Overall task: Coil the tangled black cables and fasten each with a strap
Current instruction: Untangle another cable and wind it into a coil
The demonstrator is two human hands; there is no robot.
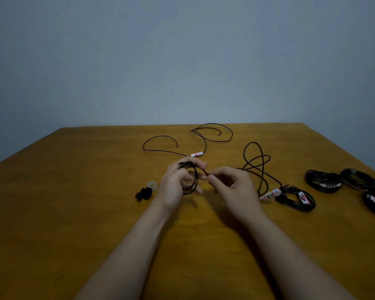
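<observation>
We are in the coiling step: our left hand [175, 180] has its fingers curled round a small coil [192, 185] of thin black cable, held over the table [74, 213], while our right hand [232, 185] pinches the same cable between thumb and forefinger just beside the coil, as if to lay on another loop. The loose run [160, 150] of this cable trails away across the table in open curves, past a white and red label [197, 154]. A second tangled cable [258, 165] lies to the right, and beyond it the finished coils [323, 180] sit together. The black straps [143, 193] wait near our left hand, beside a pale ring [151, 185]. Next, we judge, the right hand must feed the slack round into the left hand's grip, loop after loop and without twisting, until the tail is in; only then can we reach for a strap
</observation>
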